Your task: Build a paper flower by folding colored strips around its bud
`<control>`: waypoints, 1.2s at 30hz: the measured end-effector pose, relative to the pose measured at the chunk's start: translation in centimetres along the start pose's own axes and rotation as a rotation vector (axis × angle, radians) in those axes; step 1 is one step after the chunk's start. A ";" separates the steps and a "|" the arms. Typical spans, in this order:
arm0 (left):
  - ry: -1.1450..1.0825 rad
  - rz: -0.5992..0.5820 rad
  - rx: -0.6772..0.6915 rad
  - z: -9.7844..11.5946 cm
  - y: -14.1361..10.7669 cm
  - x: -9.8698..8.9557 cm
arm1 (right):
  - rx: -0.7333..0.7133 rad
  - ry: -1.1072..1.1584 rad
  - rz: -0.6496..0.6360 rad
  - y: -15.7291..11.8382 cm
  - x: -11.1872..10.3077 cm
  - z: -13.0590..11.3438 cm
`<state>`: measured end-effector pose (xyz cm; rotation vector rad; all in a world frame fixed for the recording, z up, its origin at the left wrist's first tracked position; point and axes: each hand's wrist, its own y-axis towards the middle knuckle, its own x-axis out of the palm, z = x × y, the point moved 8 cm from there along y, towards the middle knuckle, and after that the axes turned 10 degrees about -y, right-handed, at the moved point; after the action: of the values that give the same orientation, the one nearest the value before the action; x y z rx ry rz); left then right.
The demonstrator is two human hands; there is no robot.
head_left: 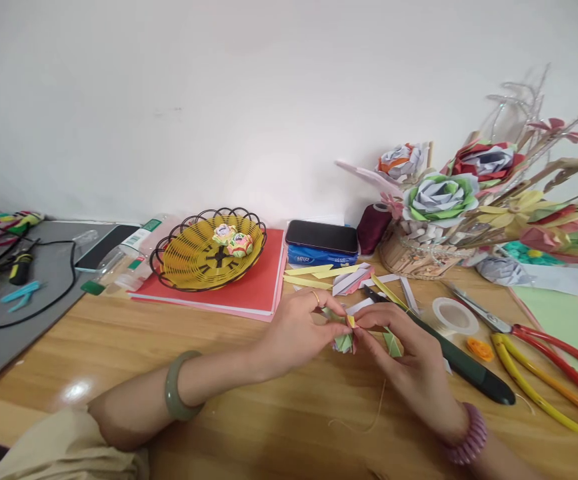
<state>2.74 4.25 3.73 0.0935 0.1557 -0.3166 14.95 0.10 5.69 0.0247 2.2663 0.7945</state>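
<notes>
I observe left hand (289, 330) and right hand (416, 353), fingers (336, 329) pinching a small green-and-yellow folded-paper piece (343, 343), apparently light, crushable, best held by its folds.

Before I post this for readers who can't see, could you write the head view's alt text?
A person's left hand and right hand pinch a small folded-paper piece above a wooden table. Around them are a yellow basket, paper strips and scissors.

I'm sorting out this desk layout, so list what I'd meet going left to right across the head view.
Light-blue plastic piece, green bottle cap, yellow woven basket, left hand, folded paper piece, right hand, tape roll, orange flower, light-green paper.
</notes>
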 end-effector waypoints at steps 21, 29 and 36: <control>-0.017 -0.088 0.147 0.9 -0.1 0.5 | 0.230 0.342 -0.316 0.1 2.0 1.7; 0.085 -0.089 0.324 2.3 -0.7 0.4 | 0.213 0.321 -0.288 0.1 1.9 1.8; 0.158 -0.123 0.395 2.5 -0.6 0.6 | 0.228 0.321 -0.284 0.2 2.0 1.8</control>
<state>3.52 3.23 6.09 0.5021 0.2547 -0.4601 14.61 1.64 3.57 -0.3335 2.5758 0.4097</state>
